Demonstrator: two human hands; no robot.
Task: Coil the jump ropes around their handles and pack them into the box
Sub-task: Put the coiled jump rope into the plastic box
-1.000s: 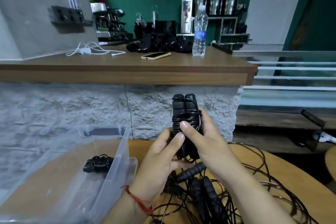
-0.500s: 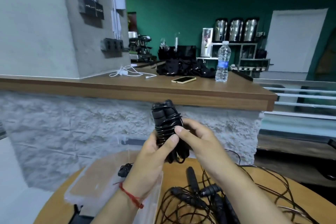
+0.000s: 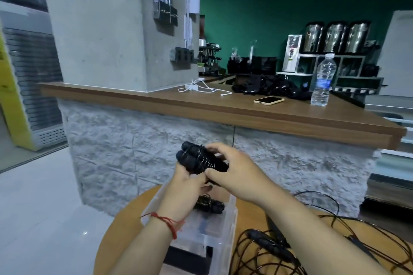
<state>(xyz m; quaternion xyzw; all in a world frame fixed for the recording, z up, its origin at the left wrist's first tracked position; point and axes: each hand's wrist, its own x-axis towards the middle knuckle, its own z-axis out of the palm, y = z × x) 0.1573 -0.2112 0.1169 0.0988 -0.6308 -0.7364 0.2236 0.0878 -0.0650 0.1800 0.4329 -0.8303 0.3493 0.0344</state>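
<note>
Within right hand (image 3: 233, 173), black cord-wound cylindrical handles (image 3: 195, 159)

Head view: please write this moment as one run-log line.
left hand: holds coiled rope | right hand: holds same rope | box: one bundle inside | table: loose ropes

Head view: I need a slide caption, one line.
Left hand and right hand grip a coiled jump rope by the clear box holding another coiled rope; loose ropes lie beside it.
</note>
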